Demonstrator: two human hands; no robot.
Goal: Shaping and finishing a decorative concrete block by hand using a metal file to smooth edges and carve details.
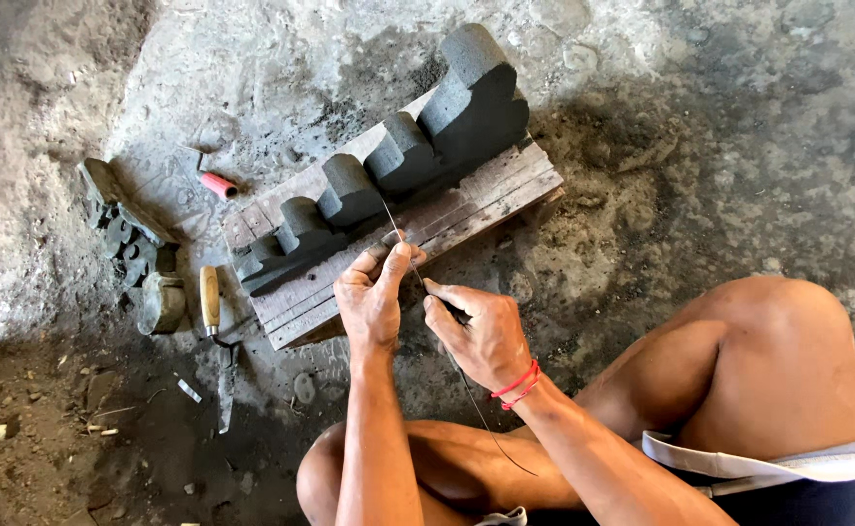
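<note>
Bare knees and thighs of the seated person fill the bottom of the view, legs drawn up on either side so the work sits on the ground between them, within easy reach. Left hand (374, 292) pinches a thin dark metal wire or blade (418, 278) between thumb and forefinger near its upper end; right hand (481, 331), with red string bracelet (517, 382) at the wrist, grips the same strip lower down, fingers closed around it. The strip runs from the hands up to the dark grey moulded stone-like piece with a row of rounded scalloped lobes (398, 161), its tip touching or nearly touching the gap between two lobes; cannot tell whether it actually bites in. The long tail of the strip trails down past the right wrist toward the legs. Held at two points, the strip likely stays stiff and steerable. The moulded piece lies lengthwise on a weathered slatted wooden board (466, 209), which lifts it off the dusty grey concrete ground (720, 146) and gives a flat bed. Left of the board, apart from it: wooden-handled trowel (215, 331), small red cylindrical object (219, 185), a cluster of dark grey carved fragments (126, 239), a round greenish lump (163, 302). All lie untouched, at arm's reach.
</note>
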